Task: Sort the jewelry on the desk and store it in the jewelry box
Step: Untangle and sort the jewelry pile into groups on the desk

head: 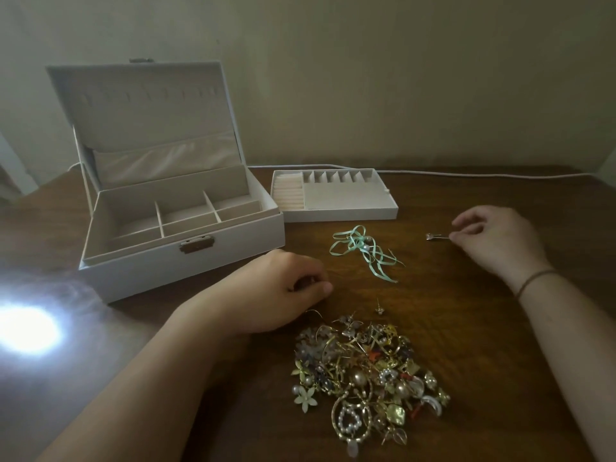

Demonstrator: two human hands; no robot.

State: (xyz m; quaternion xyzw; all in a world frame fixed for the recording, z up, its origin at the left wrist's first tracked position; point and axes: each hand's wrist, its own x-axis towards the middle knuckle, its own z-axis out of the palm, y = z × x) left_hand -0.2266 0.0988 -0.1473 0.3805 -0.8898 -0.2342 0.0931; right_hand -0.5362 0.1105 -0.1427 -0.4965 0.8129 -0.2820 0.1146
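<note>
- Tabletop [466, 328]: dark wood, carries everything.
- Jewelry box [186, 258]: far left, lid up, compartments look bare; nothing stored yet, as far as can be seen.
- Tray [346, 213]: lifted out, sits just right of the box, slots also bare.
- Pile of jewelry [366, 368]: near edge, centre, tangled and unsorted; most of the job is left.
- Left hand [283, 288]: fingers curled over something small and dark beside the pile; what it is, cannot tell.
- Right hand [496, 238]: fingers pinching a stud earring [433, 237] low over the tabletop, far right.
- Green ribbon piece [363, 248]: set apart, between the hands.
</note>
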